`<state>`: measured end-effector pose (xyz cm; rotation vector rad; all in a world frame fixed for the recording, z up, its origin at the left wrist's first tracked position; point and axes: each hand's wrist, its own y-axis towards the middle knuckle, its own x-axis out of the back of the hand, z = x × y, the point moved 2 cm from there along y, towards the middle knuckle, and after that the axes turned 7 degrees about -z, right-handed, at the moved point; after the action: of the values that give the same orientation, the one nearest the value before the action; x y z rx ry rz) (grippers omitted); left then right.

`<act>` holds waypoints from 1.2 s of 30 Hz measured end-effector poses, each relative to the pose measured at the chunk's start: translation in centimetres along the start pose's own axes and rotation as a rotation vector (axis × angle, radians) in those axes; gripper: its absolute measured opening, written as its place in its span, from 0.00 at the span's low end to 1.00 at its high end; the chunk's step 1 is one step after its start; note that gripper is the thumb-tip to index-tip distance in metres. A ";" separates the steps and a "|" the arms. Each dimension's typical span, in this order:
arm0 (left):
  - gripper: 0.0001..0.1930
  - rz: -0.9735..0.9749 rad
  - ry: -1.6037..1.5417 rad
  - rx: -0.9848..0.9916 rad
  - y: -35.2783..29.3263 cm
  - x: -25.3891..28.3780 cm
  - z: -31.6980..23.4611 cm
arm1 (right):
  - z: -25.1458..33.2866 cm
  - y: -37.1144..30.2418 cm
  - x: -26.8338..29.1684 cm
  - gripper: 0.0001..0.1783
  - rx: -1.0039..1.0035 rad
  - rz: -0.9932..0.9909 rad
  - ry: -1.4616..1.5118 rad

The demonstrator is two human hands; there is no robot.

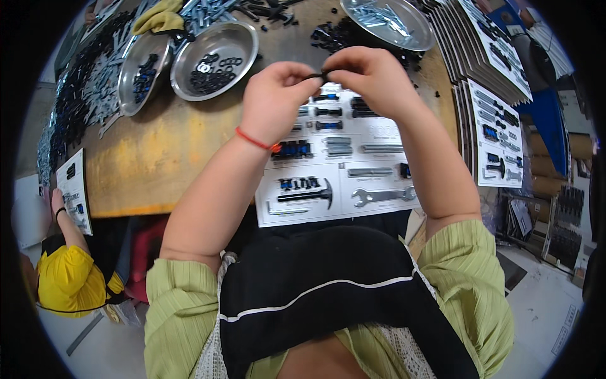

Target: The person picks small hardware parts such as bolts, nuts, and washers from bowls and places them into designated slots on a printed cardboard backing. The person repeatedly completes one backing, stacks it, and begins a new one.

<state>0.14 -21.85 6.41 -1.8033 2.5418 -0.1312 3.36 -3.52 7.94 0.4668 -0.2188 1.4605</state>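
My left hand [276, 98] and my right hand [377, 81] meet above the far edge of a white printed card [334, 158]. Pinched between the fingertips of both is a small black fastener [324, 77]; its exact kind is too small to make out. On the card, under my wrists, lie black bolts [328, 112], silver rods [339, 146], a black hammer-shaped tool [328, 194], a silver wrench [382, 196] and a thin hex key [287, 210]. My right hand and forearm hide part of the card.
At the far left stand metal bowls, one with black washers [218, 79], one with black bolts [145, 82]. A bowl of silver bolts [404, 28] is at the far right. Stacked cards [483, 57] rise on the right. A person in a yellow shirt [72, 275] is at the left.
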 end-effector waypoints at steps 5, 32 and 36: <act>0.13 0.168 -0.084 0.106 0.4 -8.4 0.8 | -3.8 -5.0 5.8 0.09 -0.136 -0.132 0.036; 0.11 0.148 1.207 -0.295 -3.3 -13.8 6.6 | -11.4 -11.8 4.2 0.10 -0.094 -0.058 -0.509; 0.08 0.154 1.209 -0.237 -3.2 -13.5 6.2 | -11.4 -11.7 4.2 0.09 -0.112 -0.053 -0.520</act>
<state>8.02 -10.56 0.11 -1.9131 3.5189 -1.3301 13.76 4.68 -2.44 0.7501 -0.6922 1.2460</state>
